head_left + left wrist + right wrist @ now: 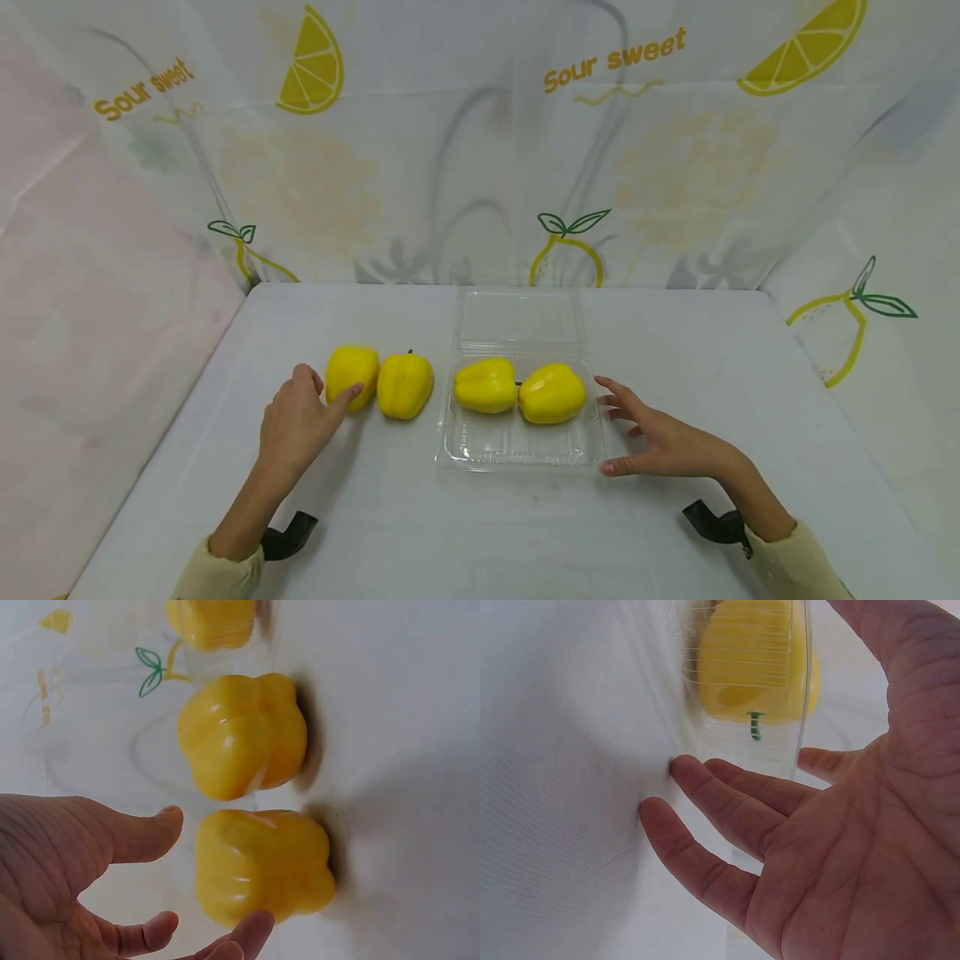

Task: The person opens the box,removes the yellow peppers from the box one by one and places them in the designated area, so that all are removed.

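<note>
My left hand reaches to the leftmost yellow bell pepper, thumb on one side and fingers on the other. In the left wrist view a gap shows between the thumb and this pepper. A second bell pepper with a short stem stands just right of it. Two more yellow peppers, one left and one right, lie in a clear plastic container. Beside the container's right wall is my right hand, fingers spread and holding nothing; in the right wrist view two fingertips meet the white cloth.
The container's transparent lid lies folded back behind it. White cloth covers the table. A lemon-printed curtain rises along the back edge, with fabric at both sides. Dark wrist camera mounts stick out near both sleeves.
</note>
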Action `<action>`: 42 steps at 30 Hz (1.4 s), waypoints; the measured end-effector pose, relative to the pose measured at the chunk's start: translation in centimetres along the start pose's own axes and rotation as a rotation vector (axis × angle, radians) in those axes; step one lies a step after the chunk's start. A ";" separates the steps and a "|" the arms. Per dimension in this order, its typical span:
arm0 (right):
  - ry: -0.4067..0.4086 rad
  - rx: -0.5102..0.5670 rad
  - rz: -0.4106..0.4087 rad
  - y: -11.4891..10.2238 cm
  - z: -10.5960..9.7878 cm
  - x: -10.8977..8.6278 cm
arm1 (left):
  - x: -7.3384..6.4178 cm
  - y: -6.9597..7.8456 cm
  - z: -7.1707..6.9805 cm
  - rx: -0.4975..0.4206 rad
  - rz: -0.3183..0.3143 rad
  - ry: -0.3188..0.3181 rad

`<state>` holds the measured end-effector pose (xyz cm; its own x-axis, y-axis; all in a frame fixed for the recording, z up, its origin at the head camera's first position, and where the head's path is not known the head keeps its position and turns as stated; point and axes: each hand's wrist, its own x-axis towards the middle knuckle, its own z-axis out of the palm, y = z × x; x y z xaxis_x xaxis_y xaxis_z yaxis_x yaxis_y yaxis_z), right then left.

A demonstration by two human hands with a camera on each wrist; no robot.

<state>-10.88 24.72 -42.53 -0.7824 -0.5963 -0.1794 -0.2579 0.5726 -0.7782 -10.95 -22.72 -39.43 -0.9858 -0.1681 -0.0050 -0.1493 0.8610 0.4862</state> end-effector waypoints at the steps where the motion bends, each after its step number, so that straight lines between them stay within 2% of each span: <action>1: 0.000 0.003 -0.002 0.0 0.0 0.0 | -0.1 0.1 0.0 0.003 0.004 0.005; 11: 0.005 -0.004 -0.007 -0.1 0.0 -0.1 | -0.8 2.1 0.1 -0.030 0.068 0.027; 22: 0.002 0.004 0.001 -0.1 0.0 -0.1 | -0.6 3.9 1.2 -0.103 0.207 0.101; 42: -0.001 0.002 0.000 -0.4 0.0 -0.1 | -0.3 7.2 3.1 -0.097 0.309 0.037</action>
<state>-10.69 24.57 -42.21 -0.7818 -0.5969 -0.1804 -0.2564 0.5714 -0.7796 -11.94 -14.97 -38.61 -0.9796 0.0749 0.1865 0.1660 0.8248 0.5405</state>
